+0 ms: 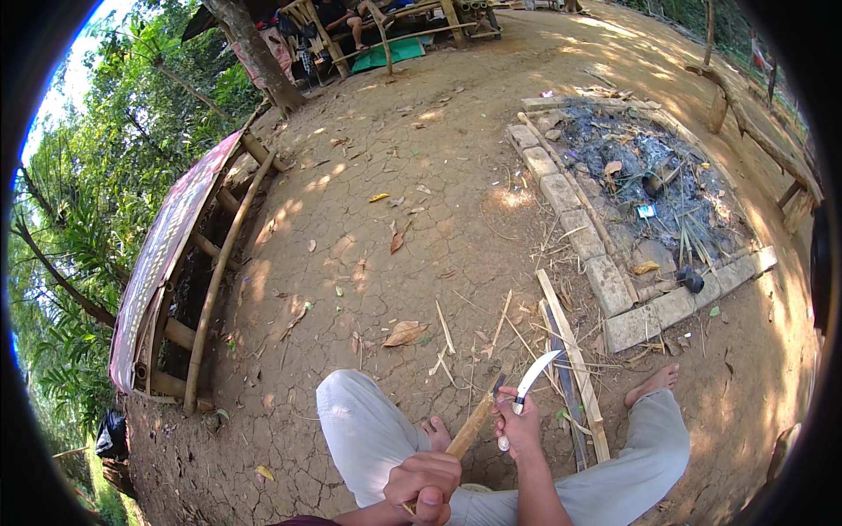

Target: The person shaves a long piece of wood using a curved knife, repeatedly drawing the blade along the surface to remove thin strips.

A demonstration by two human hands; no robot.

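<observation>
My left hand [425, 482] is closed around the lower part of a wooden stick [471, 426], which slants up and to the right in front of my lap. A narrow dark tip [499, 383] shows at the stick's far end; whether it is metal is hard to make out. Beside that end, my right hand [522, 427] grips a knife [535, 375] with a curved, bright blade pointing up and right. The knife's pale handle end pokes out below the fingers. Whether the blade touches the stick cannot be told from here.
Wooden strips [574, 364] lie on the ground by my right leg, with thin splinters and dry leaves around. A block-edged fire pit [607, 282] holds ash at right. A bamboo bench [230, 263] with a patterned mat stands at left. Far off, a person sits on a bamboo platform.
</observation>
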